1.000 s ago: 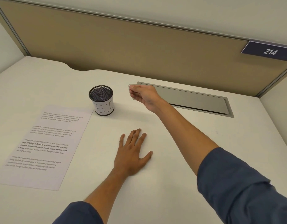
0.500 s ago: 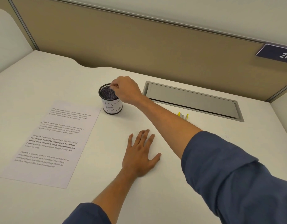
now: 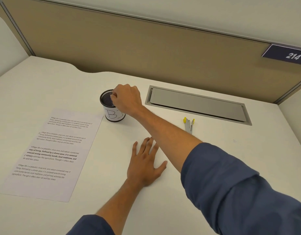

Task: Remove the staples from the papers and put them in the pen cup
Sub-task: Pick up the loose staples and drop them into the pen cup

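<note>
Over the pen cup (image 3: 110, 106), the right hand (image 3: 127, 99) pinches something too tiny to see; it should let go inside. The left hand (image 3: 144, 165) lies flat, fingers straight.

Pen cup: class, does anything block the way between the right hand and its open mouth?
Nothing visible does. The right hand hangs with curled fingers directly over the open mouth of the pen cup. No lid covers it. Whether the fingers pinch a staple cannot be told.
</note>
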The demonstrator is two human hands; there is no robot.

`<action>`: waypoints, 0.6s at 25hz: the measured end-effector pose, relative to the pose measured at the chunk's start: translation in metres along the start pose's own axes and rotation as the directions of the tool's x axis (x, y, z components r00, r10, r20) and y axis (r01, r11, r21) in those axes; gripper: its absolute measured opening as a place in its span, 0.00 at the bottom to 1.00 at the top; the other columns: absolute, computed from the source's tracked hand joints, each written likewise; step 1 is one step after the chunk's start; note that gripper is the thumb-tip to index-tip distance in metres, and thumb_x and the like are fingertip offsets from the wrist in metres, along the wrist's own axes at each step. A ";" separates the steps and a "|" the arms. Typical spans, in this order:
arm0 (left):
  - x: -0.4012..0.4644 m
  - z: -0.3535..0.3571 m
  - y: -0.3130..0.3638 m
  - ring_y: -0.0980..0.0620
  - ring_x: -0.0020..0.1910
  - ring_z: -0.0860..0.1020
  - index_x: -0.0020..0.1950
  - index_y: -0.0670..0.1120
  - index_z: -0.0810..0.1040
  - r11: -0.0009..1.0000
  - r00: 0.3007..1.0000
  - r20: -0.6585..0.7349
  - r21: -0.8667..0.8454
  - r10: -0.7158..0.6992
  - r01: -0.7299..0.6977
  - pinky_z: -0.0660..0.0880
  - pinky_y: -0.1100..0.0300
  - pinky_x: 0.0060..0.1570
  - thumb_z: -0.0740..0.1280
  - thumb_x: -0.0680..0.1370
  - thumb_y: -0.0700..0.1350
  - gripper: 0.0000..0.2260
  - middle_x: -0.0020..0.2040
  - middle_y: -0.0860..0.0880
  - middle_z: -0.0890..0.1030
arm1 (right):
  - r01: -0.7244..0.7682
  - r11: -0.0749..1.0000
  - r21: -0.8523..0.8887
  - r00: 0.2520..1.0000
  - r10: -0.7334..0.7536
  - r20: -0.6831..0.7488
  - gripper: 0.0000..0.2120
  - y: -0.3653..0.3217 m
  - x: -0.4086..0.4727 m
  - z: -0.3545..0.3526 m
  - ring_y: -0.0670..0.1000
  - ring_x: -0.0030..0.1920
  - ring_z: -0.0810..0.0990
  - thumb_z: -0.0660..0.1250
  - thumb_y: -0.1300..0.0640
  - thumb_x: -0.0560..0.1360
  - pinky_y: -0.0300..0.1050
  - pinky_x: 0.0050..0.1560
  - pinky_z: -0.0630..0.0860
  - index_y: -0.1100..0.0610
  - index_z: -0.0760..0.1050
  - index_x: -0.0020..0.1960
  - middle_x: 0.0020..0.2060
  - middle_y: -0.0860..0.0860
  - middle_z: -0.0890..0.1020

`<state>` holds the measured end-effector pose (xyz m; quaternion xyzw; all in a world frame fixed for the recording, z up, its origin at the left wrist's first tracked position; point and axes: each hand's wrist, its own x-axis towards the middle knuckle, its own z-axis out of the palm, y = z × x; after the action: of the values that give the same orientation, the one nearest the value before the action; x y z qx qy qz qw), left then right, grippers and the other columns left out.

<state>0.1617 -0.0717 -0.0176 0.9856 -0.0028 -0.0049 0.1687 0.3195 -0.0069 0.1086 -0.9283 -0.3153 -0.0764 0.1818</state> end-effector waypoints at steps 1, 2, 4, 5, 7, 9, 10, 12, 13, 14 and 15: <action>0.000 0.000 0.000 0.50 0.80 0.46 0.80 0.53 0.48 1.000 1.000 0.006 0.008 -0.005 0.005 0.42 0.42 0.76 0.33 0.73 0.71 0.40 0.81 0.50 0.51 | 0.004 1.000 0.013 1.000 -0.004 0.000 0.10 0.001 -0.001 0.000 0.55 0.43 0.80 0.60 0.58 0.76 0.46 0.49 0.69 0.55 0.81 0.46 0.41 0.51 0.84; 0.001 0.000 0.000 0.51 0.80 0.45 0.80 0.53 0.48 1.000 1.000 0.012 0.012 -0.008 0.008 0.42 0.42 0.76 0.37 0.74 0.70 0.39 0.81 0.50 0.51 | 0.005 0.999 0.049 1.000 -0.005 -0.002 0.10 0.004 -0.003 -0.002 0.54 0.44 0.80 0.61 0.60 0.75 0.46 0.51 0.70 0.55 0.81 0.48 0.43 0.50 0.84; 0.001 0.000 0.001 0.51 0.80 0.45 0.80 0.53 0.48 1.000 1.000 0.006 0.013 -0.005 0.005 0.42 0.41 0.76 0.40 0.75 0.70 0.37 0.81 0.50 0.51 | -0.033 0.976 0.214 0.999 0.035 -0.005 0.11 0.010 -0.005 -0.008 0.53 0.48 0.80 0.63 0.60 0.74 0.47 0.52 0.72 0.54 0.82 0.51 0.47 0.49 0.85; 0.001 0.001 0.000 0.51 0.80 0.45 0.80 0.53 0.48 1.000 1.000 -0.004 0.013 -0.002 0.002 0.42 0.42 0.76 0.42 0.76 0.69 0.37 0.81 0.50 0.50 | -0.065 0.945 0.320 0.998 0.069 -0.003 0.09 0.013 -0.006 -0.012 0.52 0.48 0.80 0.65 0.59 0.74 0.47 0.52 0.74 0.53 0.83 0.50 0.47 0.49 0.85; 0.001 0.003 -0.001 0.52 0.80 0.45 0.80 0.53 0.49 1.000 1.000 -0.026 0.015 0.000 0.001 0.39 0.43 0.77 0.45 0.77 0.69 0.35 0.81 0.51 0.49 | -0.124 0.861 0.493 0.990 0.141 0.002 0.06 0.021 -0.008 -0.019 0.49 0.46 0.81 0.68 0.55 0.73 0.46 0.50 0.78 0.53 0.84 0.46 0.43 0.47 0.85; 0.000 0.004 -0.001 0.53 0.80 0.45 0.80 0.54 0.51 1.000 0.999 -0.047 0.006 0.005 -0.004 0.38 0.45 0.77 0.48 0.78 0.67 0.33 0.81 0.52 0.49 | -0.189 0.741 0.644 0.971 0.240 0.009 0.05 0.031 -0.011 -0.030 0.46 0.43 0.82 0.70 0.55 0.72 0.46 0.51 0.78 0.54 0.84 0.43 0.40 0.47 0.86; 0.000 0.005 -0.001 0.53 0.80 0.46 0.80 0.54 0.52 1.000 0.998 -0.058 0.001 0.008 -0.007 0.38 0.45 0.77 0.49 0.78 0.67 0.33 0.81 0.53 0.49 | -0.216 0.663 0.717 0.956 0.292 0.018 0.05 0.039 -0.014 -0.036 0.45 0.41 0.82 0.70 0.56 0.72 0.44 0.51 0.79 0.56 0.84 0.42 0.39 0.47 0.85; -0.001 0.005 -0.001 0.54 0.80 0.46 0.80 0.54 0.53 1.000 0.998 -0.068 0.001 0.005 -0.005 0.39 0.46 0.76 0.49 0.78 0.67 0.33 0.81 0.53 0.49 | -0.247 0.511 0.823 0.932 0.359 0.057 0.05 0.057 -0.022 -0.050 0.45 0.37 0.81 0.69 0.59 0.73 0.37 0.45 0.77 0.58 0.84 0.42 0.37 0.48 0.84; -0.001 0.005 -0.001 0.54 0.80 0.46 0.80 0.54 0.53 1.000 0.998 -0.067 0.004 0.002 -0.001 0.39 0.46 0.76 0.49 0.78 0.67 0.33 0.81 0.54 0.49 | -0.260 0.449 0.855 0.922 0.379 0.081 0.05 0.068 -0.030 -0.056 0.45 0.37 0.81 0.69 0.59 0.73 0.35 0.42 0.76 0.58 0.83 0.42 0.37 0.49 0.84; -0.001 0.005 -0.001 0.54 0.80 0.46 0.80 0.55 0.53 1.000 0.998 -0.064 0.010 0.002 -0.001 0.39 0.46 0.76 0.49 0.78 0.67 0.33 0.81 0.54 0.49 | -0.267 0.404 0.875 0.914 0.395 0.096 0.05 0.080 -0.039 -0.062 0.46 0.38 0.81 0.68 0.59 0.74 0.34 0.41 0.76 0.58 0.83 0.43 0.38 0.50 0.84; -0.001 0.005 -0.001 0.55 0.80 0.45 0.80 0.55 0.53 1.000 0.998 -0.063 0.013 0.003 -0.003 0.39 0.46 0.76 0.49 0.78 0.67 0.33 0.81 0.54 0.49 | -0.275 0.379 0.884 0.905 0.413 0.105 0.06 0.093 -0.050 -0.066 0.46 0.38 0.81 0.68 0.59 0.74 0.31 0.40 0.75 0.59 0.83 0.44 0.39 0.51 0.85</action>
<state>0.1607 -0.0724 -0.0222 0.9864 0.0009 0.0266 0.1625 0.3352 -0.1289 0.1301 -0.7348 -0.0952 0.0756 0.6673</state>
